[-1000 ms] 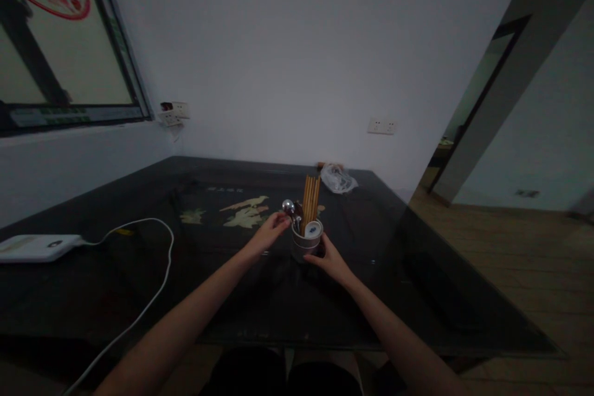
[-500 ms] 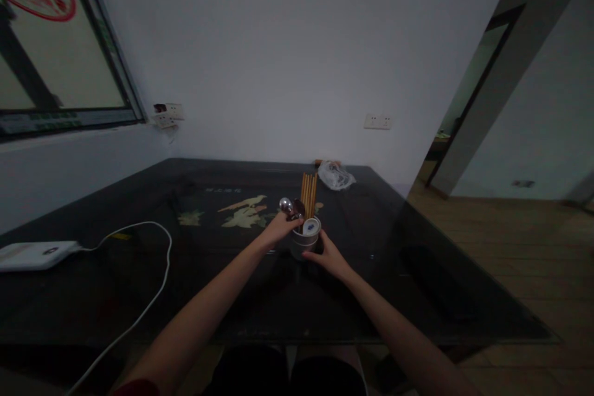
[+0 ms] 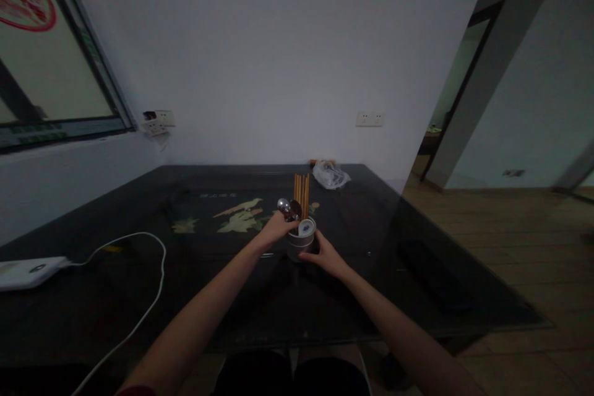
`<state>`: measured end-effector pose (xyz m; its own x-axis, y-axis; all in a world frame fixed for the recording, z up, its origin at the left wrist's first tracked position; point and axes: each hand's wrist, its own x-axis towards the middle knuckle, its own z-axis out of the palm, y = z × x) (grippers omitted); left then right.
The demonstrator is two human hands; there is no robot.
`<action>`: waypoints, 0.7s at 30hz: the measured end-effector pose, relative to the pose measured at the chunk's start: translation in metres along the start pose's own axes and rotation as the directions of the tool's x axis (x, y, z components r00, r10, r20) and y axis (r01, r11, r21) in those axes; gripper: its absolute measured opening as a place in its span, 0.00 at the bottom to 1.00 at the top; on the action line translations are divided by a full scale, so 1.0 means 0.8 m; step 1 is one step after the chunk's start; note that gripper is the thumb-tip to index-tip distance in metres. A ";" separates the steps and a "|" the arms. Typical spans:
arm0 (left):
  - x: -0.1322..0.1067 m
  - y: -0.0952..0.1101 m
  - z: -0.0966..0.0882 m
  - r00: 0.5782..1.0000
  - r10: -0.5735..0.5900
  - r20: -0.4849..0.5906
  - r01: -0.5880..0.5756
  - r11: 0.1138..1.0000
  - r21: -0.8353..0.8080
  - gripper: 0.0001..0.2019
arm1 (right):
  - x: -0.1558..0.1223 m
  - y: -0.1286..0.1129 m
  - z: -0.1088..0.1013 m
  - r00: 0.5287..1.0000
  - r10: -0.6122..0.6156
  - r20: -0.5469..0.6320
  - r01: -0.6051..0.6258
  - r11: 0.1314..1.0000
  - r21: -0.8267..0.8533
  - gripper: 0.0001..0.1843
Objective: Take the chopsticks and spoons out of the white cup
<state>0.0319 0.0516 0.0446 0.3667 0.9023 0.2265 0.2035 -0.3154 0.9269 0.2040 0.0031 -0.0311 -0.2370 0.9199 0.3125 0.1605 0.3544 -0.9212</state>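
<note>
A small round utensil cup (image 3: pixel 297 246) stands on the dark table (image 3: pixel 139 297). In it stand several wooden chopsticks (image 3: pixel 301 193), a metal spoon (image 3: pixel 283 205) and a white ceramic spoon (image 3: pixel 307 227). My left hand (image 3: pixel 275 231) is at the cup's left rim, fingers closed around the metal spoon's handle. The cup's lower right side is gripped by my right hand (image 3: pixel 321 255).
A white box (image 3: pixel 25 272) with a white cable (image 3: pixel 143 297) lies at the table's left. A crumpled clear plastic bag (image 3: pixel 330 174) sits at the far edge by the wall. A doorway and wooden floor (image 3: pixel 510 229) open to the right.
My left hand has closed in on the cup and its fingers now wrap the spoon handle. The view has drifted so things sit slightly left and lower.
</note>
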 end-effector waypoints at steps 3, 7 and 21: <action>0.000 -0.001 -0.001 0.999 0.016 -0.047 -0.014 0.998 0.055 0.13 | 0.000 -0.002 0.000 1.000 -0.005 0.012 0.005 1.000 0.005 0.43; -0.001 0.002 -0.002 0.997 0.006 -0.079 0.004 0.992 0.122 0.11 | 0.000 -0.005 0.000 0.999 -0.003 0.032 0.002 1.000 0.030 0.40; -0.006 0.001 -0.001 0.991 0.087 -0.097 -0.079 0.993 0.089 0.14 | -0.002 -0.010 0.000 1.000 0.004 0.031 -0.005 1.000 0.031 0.42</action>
<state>0.0298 0.0473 0.0445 0.2930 0.8957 0.3346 0.2540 -0.4103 0.8759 0.2034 -0.0012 -0.0239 -0.2658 0.9156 0.3016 0.1317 0.3444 -0.9295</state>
